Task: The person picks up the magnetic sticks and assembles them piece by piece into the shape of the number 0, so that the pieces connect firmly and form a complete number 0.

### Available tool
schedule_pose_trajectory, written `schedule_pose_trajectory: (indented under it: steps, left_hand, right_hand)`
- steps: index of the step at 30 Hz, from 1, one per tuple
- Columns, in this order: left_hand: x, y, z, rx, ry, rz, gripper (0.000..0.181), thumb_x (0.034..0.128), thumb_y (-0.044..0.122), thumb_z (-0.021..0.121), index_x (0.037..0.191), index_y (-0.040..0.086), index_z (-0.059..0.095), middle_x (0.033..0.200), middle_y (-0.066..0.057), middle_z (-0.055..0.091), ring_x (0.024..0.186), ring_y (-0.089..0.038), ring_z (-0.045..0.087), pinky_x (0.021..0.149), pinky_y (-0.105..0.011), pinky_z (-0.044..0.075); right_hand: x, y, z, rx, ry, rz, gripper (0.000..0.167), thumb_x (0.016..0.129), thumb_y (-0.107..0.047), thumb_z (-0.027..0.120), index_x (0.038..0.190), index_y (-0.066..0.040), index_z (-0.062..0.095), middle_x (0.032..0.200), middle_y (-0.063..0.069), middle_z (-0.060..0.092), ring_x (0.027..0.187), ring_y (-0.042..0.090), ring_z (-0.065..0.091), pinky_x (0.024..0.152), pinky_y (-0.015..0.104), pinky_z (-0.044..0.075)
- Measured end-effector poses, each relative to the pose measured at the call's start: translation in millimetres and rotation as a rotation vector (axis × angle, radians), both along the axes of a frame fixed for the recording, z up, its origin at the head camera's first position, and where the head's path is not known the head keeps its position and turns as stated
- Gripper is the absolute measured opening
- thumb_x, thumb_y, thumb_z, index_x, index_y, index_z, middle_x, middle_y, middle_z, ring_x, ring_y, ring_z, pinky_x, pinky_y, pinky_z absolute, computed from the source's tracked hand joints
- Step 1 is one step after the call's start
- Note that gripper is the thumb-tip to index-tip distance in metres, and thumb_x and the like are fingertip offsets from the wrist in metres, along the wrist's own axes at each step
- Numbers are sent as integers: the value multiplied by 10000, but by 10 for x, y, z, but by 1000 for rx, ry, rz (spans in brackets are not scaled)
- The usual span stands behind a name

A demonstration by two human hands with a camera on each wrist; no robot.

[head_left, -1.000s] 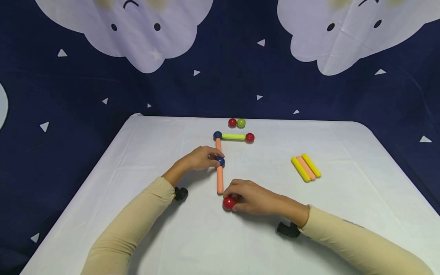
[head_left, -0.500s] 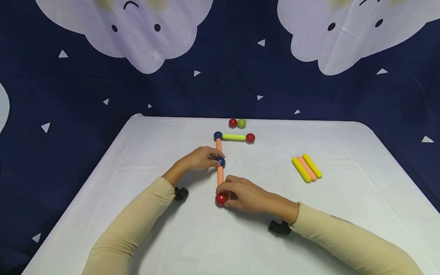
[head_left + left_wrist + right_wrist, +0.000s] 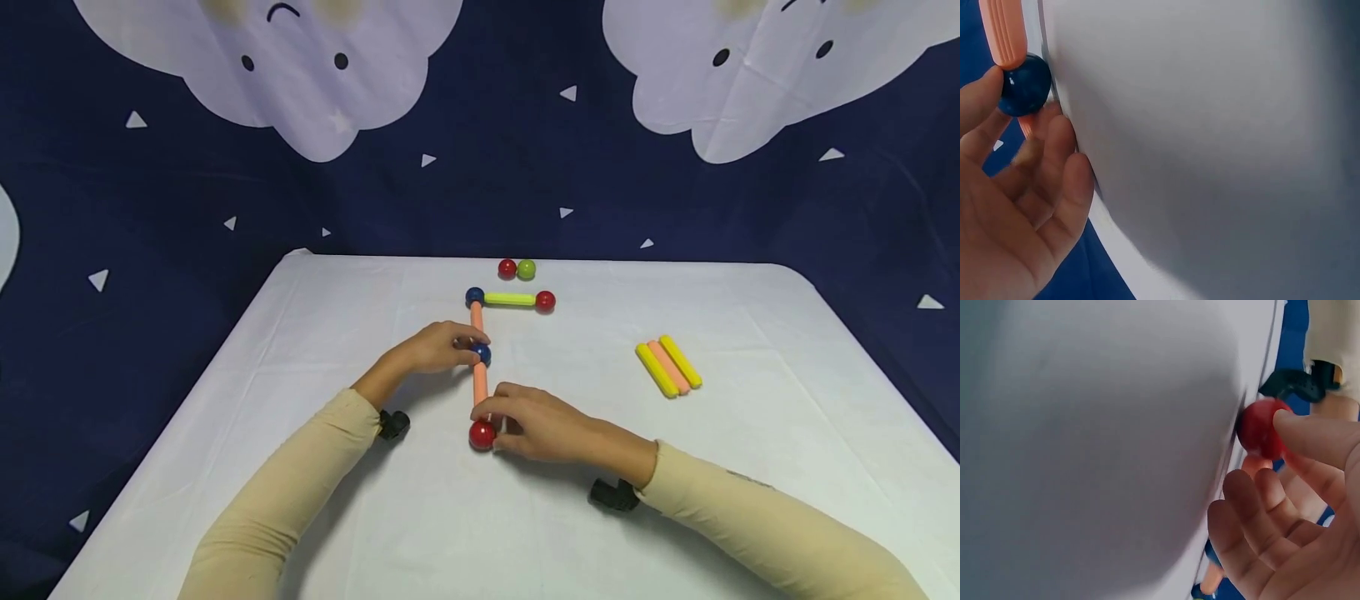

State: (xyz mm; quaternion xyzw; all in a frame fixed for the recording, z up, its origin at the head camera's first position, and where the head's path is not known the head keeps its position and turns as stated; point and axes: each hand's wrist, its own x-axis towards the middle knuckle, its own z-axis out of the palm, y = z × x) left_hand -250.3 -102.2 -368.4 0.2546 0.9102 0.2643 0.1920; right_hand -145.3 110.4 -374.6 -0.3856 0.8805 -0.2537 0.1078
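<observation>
On the white counter (image 3: 390, 533), see the left hand (image 3: 437, 346), thumb and first finger pinched on the middle blue ball (image 3: 483, 355). Closer in, see the right hand (image 3: 543, 425), thumb and first finger clamped on the near red ball (image 3: 482, 435). In both wrist views, cannot see the first fingertip behind the ball.

Between the two balls, find the near orange stick (image 3: 480, 385), its near end tucked behind a right finger. Cannot tell if joined to the near red ball. Past the left hand, see only part of the far orange stick (image 3: 477, 314), going up to the far blue ball (image 3: 475, 297). From there, follow a lime stick (image 3: 510, 299) to the side red ball (image 3: 545, 301).

Low in the right wrist view, get only bits of blue and orange, mostly blocked by fingers. Cannot make out the small black thing (image 3: 393, 425) by the left wrist. See both sleeves (image 3: 277, 492) cut off at the bottom.
</observation>
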Motion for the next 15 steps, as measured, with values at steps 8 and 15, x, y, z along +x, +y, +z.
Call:
schedule_pose_trajectory:
  steps: [8,15]
  left_hand:
    - [80,-91,2,13,46,31,474,963,208,625,1428,165,545,1256,-167,625,1065,-253,590,879,-354,482]
    - [333,-191,113,56,118,-1,366,944,172,652,1309,150,654,1181,-139,646,904,-190,577,780,-299,481]
  right_hand:
    - [-49,504,78,20,19,-76,331,903,-165,706,1232,-163,663,1013,-6,661,853,33,603,782,258,535]
    - [-119,1233,95,27,200,-246,287,859,-69,723,1144,-93,692,925,2,660,821,88,568,712,253,501]
